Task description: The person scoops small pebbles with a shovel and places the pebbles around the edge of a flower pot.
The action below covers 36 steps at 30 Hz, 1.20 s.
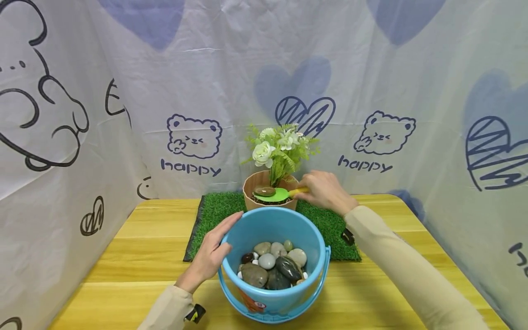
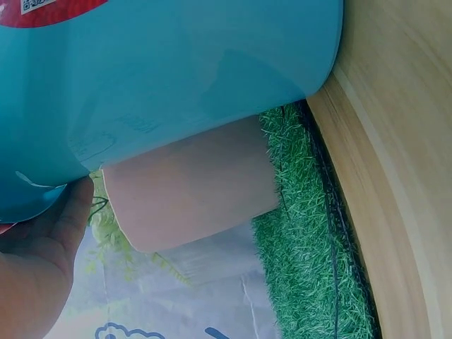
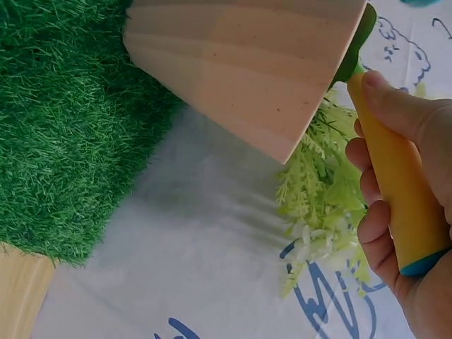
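Note:
In the head view my left hand rests on the left rim of a light blue bucket, its fingers straight along the outside and the thumb at the rim. Several smooth stones lie in the bucket. My right hand grips the yellow handle of a toy shovel with a green blade. One brown stone sits on the blade, over the opening of a tan flowerpot. White flowers with green leaves stand in the pot.
Behind the bucket, a mat of artificial grass bears the pot. The wooden table runs back to a white cloth printed with bears and hearts. The bucket's handle hangs down at its front.

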### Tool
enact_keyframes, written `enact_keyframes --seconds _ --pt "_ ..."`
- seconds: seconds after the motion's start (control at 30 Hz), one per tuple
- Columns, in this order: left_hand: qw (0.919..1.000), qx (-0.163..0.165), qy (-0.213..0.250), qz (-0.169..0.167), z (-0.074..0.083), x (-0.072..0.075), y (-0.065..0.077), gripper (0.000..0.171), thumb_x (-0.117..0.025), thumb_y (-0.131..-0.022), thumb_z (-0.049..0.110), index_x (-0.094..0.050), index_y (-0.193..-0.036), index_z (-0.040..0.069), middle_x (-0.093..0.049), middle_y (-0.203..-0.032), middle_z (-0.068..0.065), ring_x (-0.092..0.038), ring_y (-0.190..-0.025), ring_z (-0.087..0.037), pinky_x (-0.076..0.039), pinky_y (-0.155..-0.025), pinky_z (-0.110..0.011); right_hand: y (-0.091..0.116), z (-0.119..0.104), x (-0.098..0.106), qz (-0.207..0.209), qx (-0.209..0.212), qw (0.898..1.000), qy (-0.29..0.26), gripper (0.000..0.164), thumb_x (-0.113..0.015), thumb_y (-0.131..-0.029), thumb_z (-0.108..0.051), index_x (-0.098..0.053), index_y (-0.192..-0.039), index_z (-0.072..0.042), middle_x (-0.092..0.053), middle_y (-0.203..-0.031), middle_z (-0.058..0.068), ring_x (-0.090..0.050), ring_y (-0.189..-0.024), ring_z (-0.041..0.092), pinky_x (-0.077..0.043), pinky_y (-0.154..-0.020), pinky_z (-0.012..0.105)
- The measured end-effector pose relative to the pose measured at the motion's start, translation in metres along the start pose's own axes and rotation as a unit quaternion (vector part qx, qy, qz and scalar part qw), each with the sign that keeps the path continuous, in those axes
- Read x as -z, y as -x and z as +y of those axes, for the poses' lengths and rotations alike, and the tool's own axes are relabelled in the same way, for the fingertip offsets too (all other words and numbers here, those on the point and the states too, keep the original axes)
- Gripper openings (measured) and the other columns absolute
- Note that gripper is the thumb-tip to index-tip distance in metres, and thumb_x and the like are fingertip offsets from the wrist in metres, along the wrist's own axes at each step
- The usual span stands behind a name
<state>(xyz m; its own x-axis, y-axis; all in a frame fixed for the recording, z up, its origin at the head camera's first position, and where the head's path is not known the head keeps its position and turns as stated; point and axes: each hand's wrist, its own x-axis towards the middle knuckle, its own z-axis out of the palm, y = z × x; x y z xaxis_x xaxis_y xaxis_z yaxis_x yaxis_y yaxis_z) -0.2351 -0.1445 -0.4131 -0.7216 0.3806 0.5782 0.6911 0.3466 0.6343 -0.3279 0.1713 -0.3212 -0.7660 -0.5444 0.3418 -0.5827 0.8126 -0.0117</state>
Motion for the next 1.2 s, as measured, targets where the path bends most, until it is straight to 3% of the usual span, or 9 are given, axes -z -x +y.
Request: enact_keyframes --seconds 0.17,0.43,0.7,0.97,1.2 --pt "1.0000 -0.001 0.002 -0.004 -0.001 -0.001 0.000 0.069 -0.042 -0.081 -0.001 -0.042 -0.149 0.008 -0.043 -0.152 -0.010 -0.053 -0.130 -0.029 -0.052 -0.097 -0.047 -0.015 0.002 -0.007 -0.020 0.017 1.000 0.002 0.025 -0.074 -0.085 -0.038 -0.079 -0.102 -0.021 -0.067 -0.080 -0.005 -0.054 -0.068 0.011 -0.047 -0.060 0.027" --pt "0.9999 -0.003 0.002 -0.013 -0.003 -0.003 0.002 0.070 -0.041 -0.082 -0.002 -0.039 -0.151 0.009 -0.041 -0.153 -0.016 -0.051 -0.132 -0.032 -0.051 -0.098 -0.046 -0.034 0.003 -0.010 -0.056 0.010 0.998 0.005 0.016 -0.075 -0.084 -0.036 -0.077 -0.082 -0.020 -0.070 -0.074 -0.006 -0.058 -0.062 0.012 -0.050 -0.057 0.028" --pt "1.0000 0.000 0.004 -0.005 -0.001 -0.004 0.001 0.069 -0.042 -0.082 -0.001 -0.040 -0.150 0.009 -0.041 -0.154 -0.008 -0.052 -0.131 -0.029 -0.052 -0.097 -0.047 -0.040 0.007 -0.011 -0.075 -0.007 0.997 0.013 0.018 -0.075 -0.084 -0.037 -0.080 -0.092 -0.021 -0.074 -0.083 -0.003 -0.059 -0.063 0.011 -0.050 -0.058 0.029" --pt "0.9999 0.003 0.008 -0.006 -0.002 -0.003 0.001 0.070 -0.042 -0.082 -0.001 -0.040 -0.151 0.010 -0.040 -0.154 -0.010 -0.051 -0.132 -0.030 -0.052 -0.097 -0.047 -0.037 0.006 -0.008 -0.088 -0.030 0.995 -0.024 0.028 -0.075 -0.084 -0.036 -0.078 -0.106 -0.019 -0.075 -0.105 0.003 -0.065 -0.071 0.012 -0.053 -0.063 0.028" --pt "1.0000 0.007 0.002 -0.005 -0.002 -0.002 0.001 0.070 -0.042 -0.081 -0.001 -0.040 -0.150 0.010 -0.041 -0.154 -0.009 -0.051 -0.131 -0.030 -0.052 -0.097 -0.048 -0.035 0.005 -0.006 -0.082 -0.039 0.995 -0.029 0.031 -0.075 -0.084 -0.039 -0.078 -0.105 -0.018 -0.075 -0.105 0.004 -0.064 -0.071 0.012 -0.052 -0.061 0.028"
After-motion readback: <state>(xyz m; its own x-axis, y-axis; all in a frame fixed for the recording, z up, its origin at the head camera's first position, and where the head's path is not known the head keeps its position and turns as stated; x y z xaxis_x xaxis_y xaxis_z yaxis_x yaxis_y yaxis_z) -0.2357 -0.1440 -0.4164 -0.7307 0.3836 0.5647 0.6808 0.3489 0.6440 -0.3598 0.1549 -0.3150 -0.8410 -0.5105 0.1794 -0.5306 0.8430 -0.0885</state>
